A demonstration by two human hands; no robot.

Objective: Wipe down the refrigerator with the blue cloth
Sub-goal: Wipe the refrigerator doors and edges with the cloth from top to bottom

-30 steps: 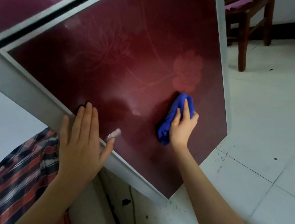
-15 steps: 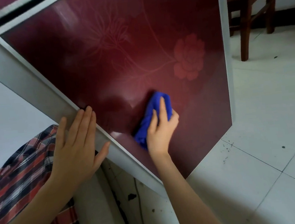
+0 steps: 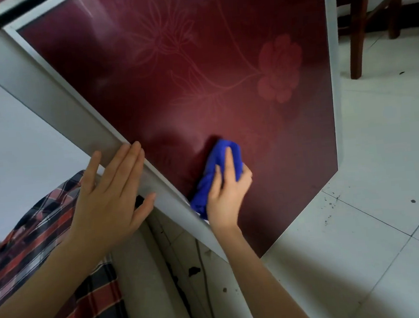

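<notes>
Two hands touch the refrigerator [image 3: 221, 69]: left hand [image 3: 106, 206] flat, fingers straight, on its grey edge at eight o'clock; right hand [image 3: 228, 195] grips the blue cloth [image 3: 207, 187] against its red front, six o'clock.

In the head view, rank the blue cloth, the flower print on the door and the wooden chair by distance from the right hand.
1. blue cloth: gripped by the right hand, against the door.
2. flower print: higher up the door, to the right.
3. wooden chair: standing beyond the door's right edge.
</notes>
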